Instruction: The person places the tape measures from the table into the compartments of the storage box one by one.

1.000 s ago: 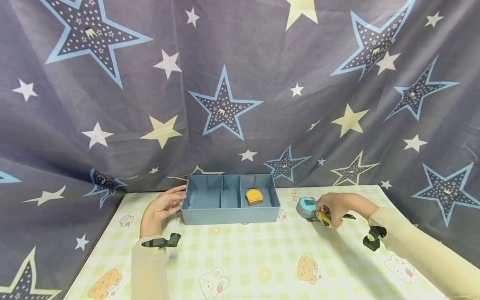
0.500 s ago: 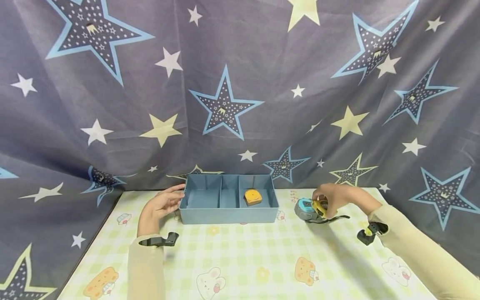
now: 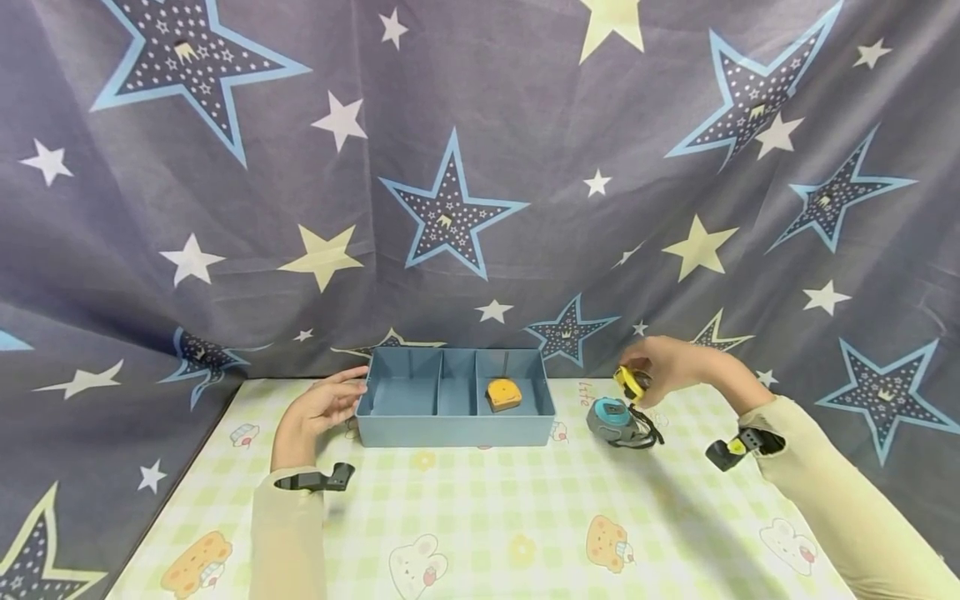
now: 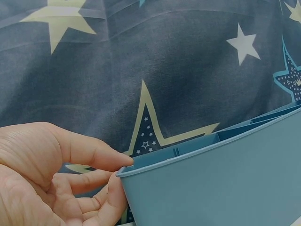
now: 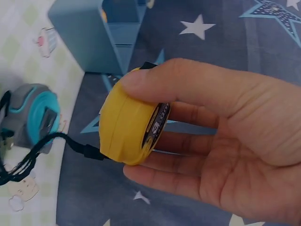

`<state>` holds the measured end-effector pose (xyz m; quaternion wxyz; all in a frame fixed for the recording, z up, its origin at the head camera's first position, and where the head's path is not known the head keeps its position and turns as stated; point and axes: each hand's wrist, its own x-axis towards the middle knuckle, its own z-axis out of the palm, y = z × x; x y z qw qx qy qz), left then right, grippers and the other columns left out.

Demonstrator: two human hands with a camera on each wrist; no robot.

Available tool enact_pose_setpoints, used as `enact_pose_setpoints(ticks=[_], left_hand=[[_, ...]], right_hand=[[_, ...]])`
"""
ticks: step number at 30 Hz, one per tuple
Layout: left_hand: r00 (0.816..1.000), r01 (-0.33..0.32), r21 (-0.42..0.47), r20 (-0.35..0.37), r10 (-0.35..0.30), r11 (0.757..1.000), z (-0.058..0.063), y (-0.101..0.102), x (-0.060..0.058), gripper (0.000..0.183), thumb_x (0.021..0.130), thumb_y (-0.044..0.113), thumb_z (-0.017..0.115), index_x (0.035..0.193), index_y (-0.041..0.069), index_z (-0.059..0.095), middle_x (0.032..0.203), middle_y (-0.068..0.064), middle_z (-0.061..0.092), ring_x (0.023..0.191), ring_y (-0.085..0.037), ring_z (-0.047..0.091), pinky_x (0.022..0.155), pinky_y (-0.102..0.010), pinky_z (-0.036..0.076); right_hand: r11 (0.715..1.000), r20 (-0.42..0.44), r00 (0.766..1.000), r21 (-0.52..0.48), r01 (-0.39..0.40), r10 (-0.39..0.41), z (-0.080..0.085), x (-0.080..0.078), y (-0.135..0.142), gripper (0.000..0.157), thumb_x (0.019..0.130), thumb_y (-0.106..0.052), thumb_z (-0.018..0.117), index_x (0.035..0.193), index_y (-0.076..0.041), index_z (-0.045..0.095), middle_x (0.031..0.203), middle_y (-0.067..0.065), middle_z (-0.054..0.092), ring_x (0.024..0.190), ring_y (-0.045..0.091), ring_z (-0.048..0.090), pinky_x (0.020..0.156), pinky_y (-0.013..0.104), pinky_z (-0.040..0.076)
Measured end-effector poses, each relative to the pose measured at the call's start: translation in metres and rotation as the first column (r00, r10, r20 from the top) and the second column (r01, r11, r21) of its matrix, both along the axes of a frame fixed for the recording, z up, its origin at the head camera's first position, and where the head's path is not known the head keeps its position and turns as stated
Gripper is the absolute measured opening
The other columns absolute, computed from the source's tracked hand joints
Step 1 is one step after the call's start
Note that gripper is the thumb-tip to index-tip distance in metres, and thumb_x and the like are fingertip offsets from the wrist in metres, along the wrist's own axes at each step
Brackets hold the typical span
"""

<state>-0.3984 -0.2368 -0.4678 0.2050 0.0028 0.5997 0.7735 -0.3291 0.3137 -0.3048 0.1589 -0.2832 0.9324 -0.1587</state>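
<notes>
My right hand (image 3: 663,367) holds a yellow tape measure (image 5: 124,120) above the table, thumb on one side and fingers on the other. Its black strap (image 5: 33,160) hangs down towards a grey and turquoise tape measure (image 3: 611,419) on the table. At the left end of a blue-grey divided box (image 3: 457,432), my left hand (image 3: 318,414) pinches the rim corner; in the left wrist view one digit lies on the rim and the others bend against the outer wall. An orange-yellow tape measure (image 3: 503,393) lies in the box's right compartment.
The box stands at the back of a table with a green checked cloth (image 3: 480,508). Right behind it hangs a dark curtain (image 3: 420,308) printed with stars. The box's left and middle compartments show bare floors.
My right hand has lifted the yellow tape measure up and slightly left, off the table beside the turquoise one. The left hand keeps its place at the box.
</notes>
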Motion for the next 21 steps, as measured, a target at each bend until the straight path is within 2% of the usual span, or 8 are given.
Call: enact_pose_setpoints(ticks=[4, 8, 13, 21], left_hand=[[1.0, 0.002, 0.006, 0.002, -0.002, 1.0, 0.001, -0.001, 0.0, 0.069, 0.102, 0.002, 0.058, 0.162, 0.006, 0.024, 0.104, 0.006, 0.058, 0.072, 0.0, 0.061, 0.068, -0.013, 0.053], [1.0, 0.003, 0.013, 0.001, -0.003, 1.0, 0.0, -0.001, 0.0, 0.07, 0.101, 0.001, 0.058, 0.162, 0.005, 0.023, 0.103, 0.006, 0.059, 0.072, 0.0, 0.062, 0.068, -0.013, 0.053], [1.0, 0.003, 0.013, 0.0, -0.003, 1.0, 0.0, -0.002, 0.0, 0.07, 0.102, 0.001, 0.058, 0.162, 0.005, 0.023, 0.1, 0.006, 0.059, 0.071, 0.0, 0.062, 0.068, -0.013, 0.054], [1.0, 0.002, 0.011, 0.004, -0.002, 1.0, 0.001, 0.0, 0.001, 0.071, 0.102, 0.001, 0.057, 0.163, 0.005, 0.022, 0.1, 0.006, 0.059, 0.071, 0.0, 0.062, 0.068, -0.013, 0.053]], right_hand=[[0.999, -0.028, 0.999, 0.009, 0.035, -0.035, 0.007, 0.0, -0.004, 0.064, 0.074, -0.011, 0.086, 0.131, 0.005, 0.063, 0.112, 0.012, 0.071, 0.097, 0.026, 0.066, 0.082, 0.041, 0.058], [0.998, -0.041, 0.997, 0.006, 0.066, -0.066, 0.014, 0.001, -0.009, 0.07, 0.077, -0.016, 0.087, 0.136, 0.007, 0.059, 0.127, 0.021, 0.067, 0.116, 0.039, 0.065, 0.097, 0.051, 0.056], [0.995, -0.06, 0.993, 0.004, 0.104, -0.104, 0.022, 0.002, -0.015, 0.072, 0.078, -0.019, 0.087, 0.139, 0.006, 0.057, 0.132, 0.023, 0.063, 0.119, 0.041, 0.063, 0.099, 0.052, 0.055], [0.993, -0.098, 0.989, -0.051, 0.102, -0.107, 0.031, -0.001, -0.018, 0.069, 0.079, -0.02, 0.088, 0.137, 0.003, 0.059, 0.128, 0.02, 0.067, 0.116, 0.037, 0.066, 0.097, 0.049, 0.057]])
